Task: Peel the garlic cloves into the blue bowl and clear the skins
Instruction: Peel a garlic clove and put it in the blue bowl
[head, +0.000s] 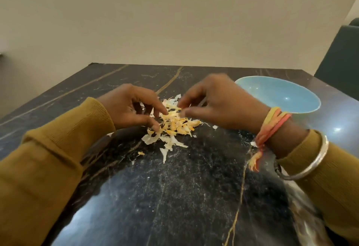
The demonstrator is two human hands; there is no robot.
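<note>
A loose pile of garlic skins (172,125), white and yellowish, lies on the dark marble table (174,187) between my hands. My left hand (128,107) hovers at the pile's left edge, its fingers loosely curled, with the index fingertip and thumb tip touching the skins. My right hand (217,103) is at the pile's upper right, slightly blurred, with its thumb and index finger pinching a thin sliver of skin. The blue bowl (287,98) stands behind my right wrist; the part of its inside that I see holds no cloves.
A few stray skin bits (214,127) lie right of the pile and one small bit (141,153) lies in front of it. A dark chair (342,55) stands at the far right. The table's far edge meets a plain wall.
</note>
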